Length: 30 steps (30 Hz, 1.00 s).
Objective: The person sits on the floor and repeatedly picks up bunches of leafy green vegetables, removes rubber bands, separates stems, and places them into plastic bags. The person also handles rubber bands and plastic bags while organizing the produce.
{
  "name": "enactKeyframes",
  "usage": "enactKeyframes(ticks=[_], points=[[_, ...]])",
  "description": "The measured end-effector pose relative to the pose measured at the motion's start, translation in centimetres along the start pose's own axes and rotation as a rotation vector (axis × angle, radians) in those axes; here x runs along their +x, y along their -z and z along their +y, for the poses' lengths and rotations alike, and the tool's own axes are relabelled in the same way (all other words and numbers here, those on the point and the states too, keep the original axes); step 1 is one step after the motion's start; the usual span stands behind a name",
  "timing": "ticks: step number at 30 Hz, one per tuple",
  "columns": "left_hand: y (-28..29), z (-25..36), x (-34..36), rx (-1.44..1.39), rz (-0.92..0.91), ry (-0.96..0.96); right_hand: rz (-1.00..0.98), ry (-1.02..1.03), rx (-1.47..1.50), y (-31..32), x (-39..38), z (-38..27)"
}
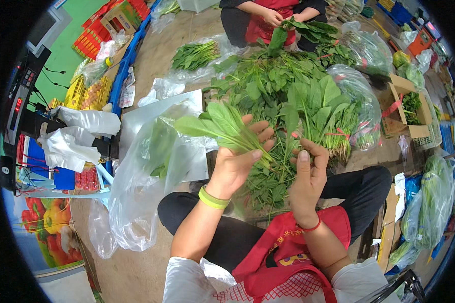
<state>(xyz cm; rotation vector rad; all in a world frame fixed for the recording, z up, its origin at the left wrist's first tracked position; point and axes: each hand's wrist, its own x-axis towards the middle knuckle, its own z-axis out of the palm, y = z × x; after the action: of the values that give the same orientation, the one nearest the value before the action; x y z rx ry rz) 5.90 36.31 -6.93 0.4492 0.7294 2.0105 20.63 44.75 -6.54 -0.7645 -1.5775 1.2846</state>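
My left hand point(237, 151) is closed around the stems of a small bunch of leafy greens point(222, 123), palm up. Its broad leaves point left and its stem ends lie toward my right hand point(309, 169). That hand is raised just to the right, thumb and forefinger close together; whether something thin sits between them I cannot make out. A small bit of red tape shows beside its fingertips. Below and beyond both hands spreads a heap of loose greens point(268, 76). Bundles tied with red tape point(337, 134) stand at its right side.
Left of my knee lies a clear plastic bag point(136, 202) over a metal sheet point(179, 151). Across the heap a co-worker's hands point(274, 18) hold leafy stalks. Bagged greens point(356, 101) and a cardboard box point(397, 108) stand on the right, a scale point(20, 108) on the left.
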Motion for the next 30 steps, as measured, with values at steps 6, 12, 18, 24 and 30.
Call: enactKeyframes(ticks=[6, 12, 18, 24, 30], points=[[0.0, -0.2, 0.0, 0.029, -0.013, -0.009, -0.036, -0.035, 0.042, 0.1, -0.2, -1.1], [-0.5, -0.3, 0.2, 0.134, -0.015, 0.001, -0.086, 0.070, -0.037, 0.3, -0.4, 0.4], [0.0, -0.2, 0.0, 0.130, -0.019, -0.028, -0.197, -0.115, 0.043, -1.0, -0.7, 0.1], [-0.3, -0.4, 0.0, 0.389, -0.021, -0.050, -0.190, -0.110, 0.036, -0.6, -0.5, 1.3], [-0.1, -0.7, 0.0, 0.302, -0.028, 0.016, -0.172, 0.202, -0.349, 0.1, -0.6, 1.1]])
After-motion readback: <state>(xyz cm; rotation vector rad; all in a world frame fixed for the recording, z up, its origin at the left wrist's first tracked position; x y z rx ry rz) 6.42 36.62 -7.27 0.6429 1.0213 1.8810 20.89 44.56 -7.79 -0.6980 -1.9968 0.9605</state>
